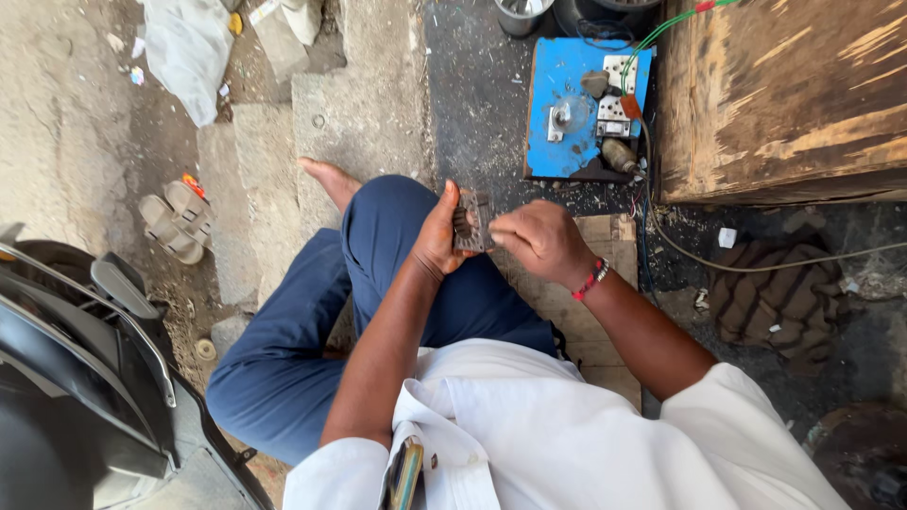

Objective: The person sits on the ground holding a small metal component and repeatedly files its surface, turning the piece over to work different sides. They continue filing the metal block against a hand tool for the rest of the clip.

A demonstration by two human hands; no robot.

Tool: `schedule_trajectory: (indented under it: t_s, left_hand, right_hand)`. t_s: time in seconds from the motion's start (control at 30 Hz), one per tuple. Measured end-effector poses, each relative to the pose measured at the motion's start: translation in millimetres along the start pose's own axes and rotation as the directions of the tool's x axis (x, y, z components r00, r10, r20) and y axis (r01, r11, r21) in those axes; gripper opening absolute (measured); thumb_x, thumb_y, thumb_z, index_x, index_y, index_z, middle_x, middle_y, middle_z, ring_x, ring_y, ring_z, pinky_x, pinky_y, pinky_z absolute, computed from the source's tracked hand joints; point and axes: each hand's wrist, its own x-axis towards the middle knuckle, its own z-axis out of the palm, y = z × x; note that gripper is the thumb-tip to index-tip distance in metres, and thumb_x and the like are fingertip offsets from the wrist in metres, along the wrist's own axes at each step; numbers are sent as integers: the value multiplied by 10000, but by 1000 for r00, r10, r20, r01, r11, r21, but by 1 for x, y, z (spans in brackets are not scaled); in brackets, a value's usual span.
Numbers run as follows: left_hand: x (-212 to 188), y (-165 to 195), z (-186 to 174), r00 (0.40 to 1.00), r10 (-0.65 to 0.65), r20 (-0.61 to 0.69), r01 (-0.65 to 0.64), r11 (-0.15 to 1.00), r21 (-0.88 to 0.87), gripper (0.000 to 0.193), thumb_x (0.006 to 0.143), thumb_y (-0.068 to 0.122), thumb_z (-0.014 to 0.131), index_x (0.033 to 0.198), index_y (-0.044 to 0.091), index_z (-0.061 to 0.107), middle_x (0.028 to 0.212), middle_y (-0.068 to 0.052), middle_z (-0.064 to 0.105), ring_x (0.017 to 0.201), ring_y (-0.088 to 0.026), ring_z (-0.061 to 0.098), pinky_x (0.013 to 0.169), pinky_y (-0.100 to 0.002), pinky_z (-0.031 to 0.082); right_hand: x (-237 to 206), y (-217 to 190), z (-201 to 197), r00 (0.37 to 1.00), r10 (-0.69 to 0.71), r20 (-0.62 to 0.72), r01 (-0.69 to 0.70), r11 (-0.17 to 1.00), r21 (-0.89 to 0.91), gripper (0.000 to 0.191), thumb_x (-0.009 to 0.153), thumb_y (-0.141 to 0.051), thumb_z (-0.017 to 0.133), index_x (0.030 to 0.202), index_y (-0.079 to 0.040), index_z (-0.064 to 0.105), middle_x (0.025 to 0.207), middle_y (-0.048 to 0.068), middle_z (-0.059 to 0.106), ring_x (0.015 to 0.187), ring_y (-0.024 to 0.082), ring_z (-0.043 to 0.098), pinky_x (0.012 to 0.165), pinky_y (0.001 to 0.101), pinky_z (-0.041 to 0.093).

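My left hand (437, 236) holds a small dark rectangular metal part (471, 222) with a round hollow in it, gripped upright above my blue-trousered knee. My right hand (539, 238) is closed, its fingertips pressed against the part's right edge; a red and dark beaded band sits on that wrist. Whether the right fingers pinch a small tool is hidden. I sit cross-legged in a white shirt, one bare foot (326, 179) resting on a concrete step.
A blue board (557, 142) with sockets, a switch and wires lies ahead beside a worn wooden box (784, 94). A striped cloth (779, 293) lies right. Sandals (179, 217) and a scooter (85, 378) are left. A cable (756, 267) crosses the dark ground.
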Motion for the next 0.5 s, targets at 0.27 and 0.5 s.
schedule_trajectory:
  t_s: [0.27,0.5]
  left_hand:
    - [-2,1,3,999,50,8,-50,998,-43,575,945,709,507,1052,153,613,795,-50,683,593,-192,696,453,-318,542]
    - [-2,-3,0,988,115,105,-112,993,-29,560,990,701,529,1028,148,610,801,-39,669,610,-202,698,428,-301,506]
  right_hand:
    - [-1,-13,9,987,111,-120,-116,993,-35,89,939,-109,752,989,-73,688,813,91,703,710,299,681,679,423,499]
    - [-3,-19,10,974,126,-189,-146,985,-96,120,938,-120,742,1018,-61,676,863,116,714,764,334,682,699,425,505]
